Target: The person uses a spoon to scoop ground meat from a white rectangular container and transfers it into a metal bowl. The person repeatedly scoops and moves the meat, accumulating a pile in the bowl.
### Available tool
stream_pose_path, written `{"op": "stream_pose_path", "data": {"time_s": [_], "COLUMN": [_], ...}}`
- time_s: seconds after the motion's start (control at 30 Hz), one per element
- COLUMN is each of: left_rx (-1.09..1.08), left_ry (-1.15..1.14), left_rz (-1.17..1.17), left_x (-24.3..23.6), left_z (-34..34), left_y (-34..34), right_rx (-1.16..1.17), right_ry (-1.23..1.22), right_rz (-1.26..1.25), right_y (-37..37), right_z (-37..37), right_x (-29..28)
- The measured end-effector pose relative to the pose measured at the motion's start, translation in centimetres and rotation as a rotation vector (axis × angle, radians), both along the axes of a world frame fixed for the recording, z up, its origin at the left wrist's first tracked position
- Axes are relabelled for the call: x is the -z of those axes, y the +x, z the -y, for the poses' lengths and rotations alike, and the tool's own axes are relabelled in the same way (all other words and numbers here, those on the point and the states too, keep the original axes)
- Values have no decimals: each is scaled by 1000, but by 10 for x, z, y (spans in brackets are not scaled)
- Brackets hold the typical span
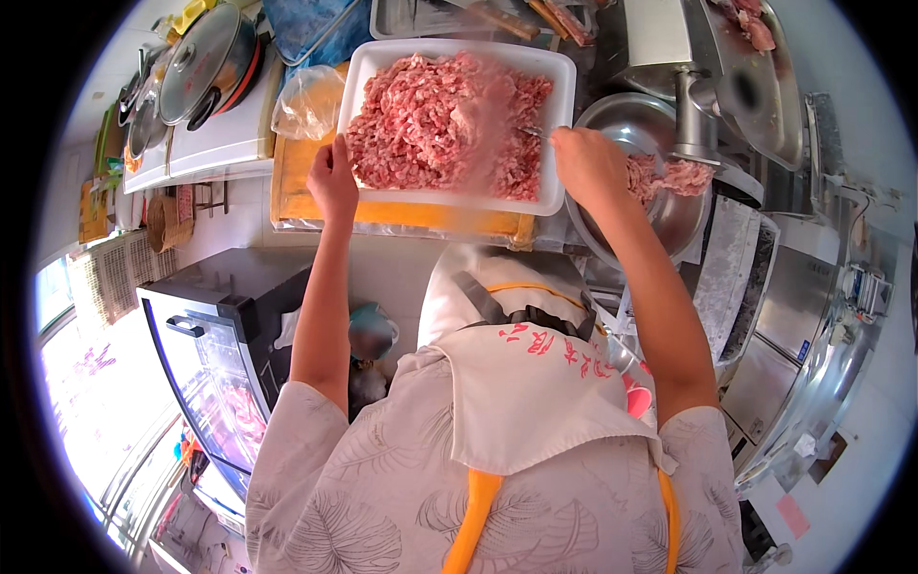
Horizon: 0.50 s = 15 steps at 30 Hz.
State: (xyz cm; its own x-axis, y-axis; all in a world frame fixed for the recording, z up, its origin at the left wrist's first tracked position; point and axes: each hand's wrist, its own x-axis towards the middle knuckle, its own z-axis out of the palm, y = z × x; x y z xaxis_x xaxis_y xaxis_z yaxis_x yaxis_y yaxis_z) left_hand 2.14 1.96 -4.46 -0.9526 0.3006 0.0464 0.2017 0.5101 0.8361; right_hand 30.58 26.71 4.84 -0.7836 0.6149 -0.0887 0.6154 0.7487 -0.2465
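A white plastic tray (pixel 459 48) heaped with pink ground meat (pixel 421 120) lies on the worktop ahead of me. My left hand (pixel 333 182) is closed on the tray's near left edge. Over the tray's right rim, my right hand (pixel 588 165) is closed round a thin metal utensil (pixel 532 130); its far end is hidden in the meat, so its kind does not show. Just right of that hand is a steel bowl (pixel 612 113) beneath the spout of a meat grinder (pixel 696 124). Strands of ground meat (pixel 684 178) hang at the spout.
Under the tray is a yellow-orange board (pixel 296 196). A crumpled clear plastic bag (pixel 311 100) lies at its left, beside a lidded pan (pixel 206 62). Beyond the grinder, a metal tray (pixel 779 105) holds meat pieces. A black glass-door cabinet (pixel 229 287) stands low at left.
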Motion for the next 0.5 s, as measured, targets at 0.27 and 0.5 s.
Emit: {"op": "stream_pose_path", "data": {"time_s": [0.27,0.5], "left_rx": [-8,-20], "left_ry": [8,-18], "left_rz": [8,9], "left_x": [5,5], "left_z": [2,3], "left_y": [0,-1], "right_rx": [-78,-131], "right_ry": [158,276], "right_rz": [10,38], "right_y": [-25,-51], "right_z": [-22,-44], "right_x": [7,22]}}
